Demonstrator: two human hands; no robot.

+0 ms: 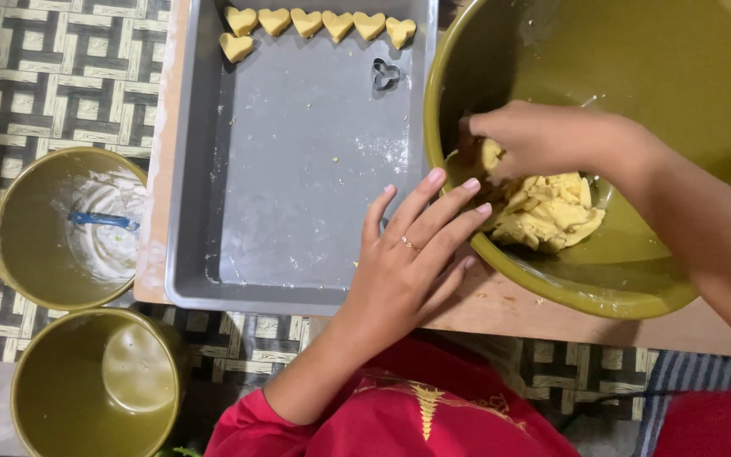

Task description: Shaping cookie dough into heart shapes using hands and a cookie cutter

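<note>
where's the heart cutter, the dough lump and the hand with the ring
heart cutter (386, 74), head view, on its metal outline lying in the grey tray
dough lump (547, 213), head view, on the middle of the yellow mass in the bowl
left hand (408, 262), head view, on the back of the hand

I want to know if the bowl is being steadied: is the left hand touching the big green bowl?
Touching: in the head view the left hand's fingertips rest on the big green bowl's near rim.
</note>
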